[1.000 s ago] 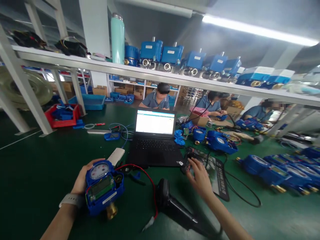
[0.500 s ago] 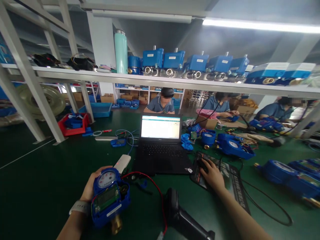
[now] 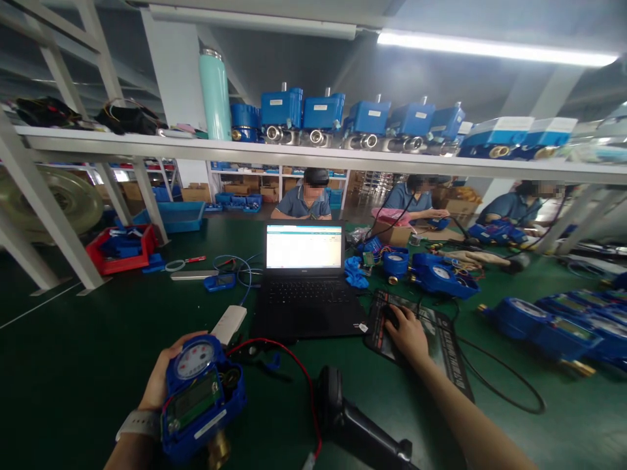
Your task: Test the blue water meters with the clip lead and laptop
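Two bare hands, one hand-held blue meter, one laptop, one mouse, one mouse pad, one barcode scanner and one red bin share the workbench as three co-workers appear beyond. Five stem-topped blue boxes, two white-lidded units, two black bundles and one mint-green flask line the shelf above.

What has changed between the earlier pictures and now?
The right hand has shifted slightly rightward on the mouse pad, resting on the mouse. The page on the laptop screen looks different, though unreadable. Nothing was let go: the left hand still holds the blue meter, and the scanner stays put.
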`<state>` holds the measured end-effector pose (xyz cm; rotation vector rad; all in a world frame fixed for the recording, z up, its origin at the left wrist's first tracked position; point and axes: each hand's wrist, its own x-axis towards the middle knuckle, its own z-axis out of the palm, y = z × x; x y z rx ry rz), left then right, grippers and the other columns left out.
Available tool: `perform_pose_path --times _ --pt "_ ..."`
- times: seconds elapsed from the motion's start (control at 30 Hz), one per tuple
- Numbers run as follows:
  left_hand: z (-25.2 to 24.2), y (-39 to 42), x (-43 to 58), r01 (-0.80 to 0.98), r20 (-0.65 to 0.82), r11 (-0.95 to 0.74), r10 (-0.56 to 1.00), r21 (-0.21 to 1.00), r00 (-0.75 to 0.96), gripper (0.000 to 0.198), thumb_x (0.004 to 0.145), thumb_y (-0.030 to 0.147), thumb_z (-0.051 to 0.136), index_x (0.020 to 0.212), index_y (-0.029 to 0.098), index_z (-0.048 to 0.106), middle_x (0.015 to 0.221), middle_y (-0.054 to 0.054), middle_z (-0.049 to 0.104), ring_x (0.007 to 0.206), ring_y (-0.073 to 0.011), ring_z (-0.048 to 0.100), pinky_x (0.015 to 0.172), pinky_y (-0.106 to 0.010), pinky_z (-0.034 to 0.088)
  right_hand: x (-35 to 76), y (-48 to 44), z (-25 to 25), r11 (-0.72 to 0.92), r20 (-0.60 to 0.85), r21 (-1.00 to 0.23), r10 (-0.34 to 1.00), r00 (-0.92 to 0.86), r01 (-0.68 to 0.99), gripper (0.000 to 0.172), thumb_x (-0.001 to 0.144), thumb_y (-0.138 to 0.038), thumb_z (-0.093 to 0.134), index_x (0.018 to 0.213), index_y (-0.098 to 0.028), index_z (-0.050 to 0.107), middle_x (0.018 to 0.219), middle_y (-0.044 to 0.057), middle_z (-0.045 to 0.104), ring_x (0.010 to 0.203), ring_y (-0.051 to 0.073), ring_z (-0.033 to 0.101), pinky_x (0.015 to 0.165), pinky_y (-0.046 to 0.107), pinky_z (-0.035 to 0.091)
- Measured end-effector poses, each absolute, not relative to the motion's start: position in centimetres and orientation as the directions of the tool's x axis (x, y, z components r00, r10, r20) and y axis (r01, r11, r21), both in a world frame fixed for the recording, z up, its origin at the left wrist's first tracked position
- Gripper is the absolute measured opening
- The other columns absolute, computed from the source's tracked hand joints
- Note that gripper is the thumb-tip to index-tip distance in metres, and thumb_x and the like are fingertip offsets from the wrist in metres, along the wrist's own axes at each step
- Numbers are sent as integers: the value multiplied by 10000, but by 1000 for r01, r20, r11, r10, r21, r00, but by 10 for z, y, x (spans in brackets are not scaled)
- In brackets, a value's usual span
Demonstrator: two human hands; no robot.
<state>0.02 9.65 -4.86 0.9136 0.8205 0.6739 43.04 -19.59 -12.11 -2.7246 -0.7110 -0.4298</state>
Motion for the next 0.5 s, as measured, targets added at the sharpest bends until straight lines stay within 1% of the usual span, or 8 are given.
perform_pose_path --times 0.2,0.27,0.43,0.5 --pt "-51 99 0 -158 -298 423 815 892 497 683 631 455 649 1257 192 576 1067 -110 724 977 -372 658 727 -449 581 430 -196 -121 -832 361 -194 431 827 519 481 915 -352 455 1355 -174 534 1354 150 484 1119 300 550 964 406 441" --pt "-52 100 -1 -161 -291 415 819 895 495 693 644 463 640 1277 192 561 1080 -111 720 967 -365 661 727 -448 582 430 -196 -120 -832 358 -195 433 827 520 481 916 -349 453 1355 -169 532 1357 150 482 1124 300 548 966 404 439" --pt "-58 105 -2 -142 -292 418 803 897 520 679 638 422 653 1262 172 560 994 -99 738 881 -349 680 637 -404 585 429 -197 -120 -830 362 -185 440 822 526 477 917 -347 445 1352 -171 532 1355 145 484 1121 292 551 971 397 434" --pt "-59 106 -3 -160 -287 427 797 890 531 670 635 409 656 1255 173 563 992 -92 741 895 -344 679 630 -385 584 429 -197 -120 -830 368 -183 440 819 528 475 917 -352 444 1349 -172 533 1354 147 484 1122 291 551 970 401 434"
